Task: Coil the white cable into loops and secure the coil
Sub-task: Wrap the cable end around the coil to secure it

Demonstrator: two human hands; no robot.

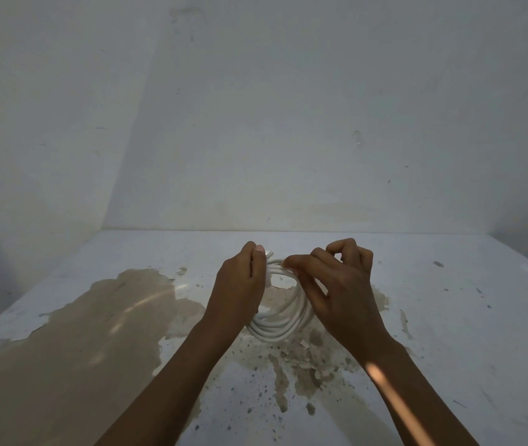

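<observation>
The white cable is wound into a coil of several loops, held upright just above the table between my hands. My left hand grips the coil's upper left part, thumb on top, fingers curled round the strands. My right hand pinches the strands at the coil's top right with thumb and forefinger, its other fingers curled above. The coil's lower arc hangs free between my wrists. The cable's ends are hidden by my hands.
A white painted table with large patches of peeled paint carries nothing else. White walls close it in at the back and on both sides.
</observation>
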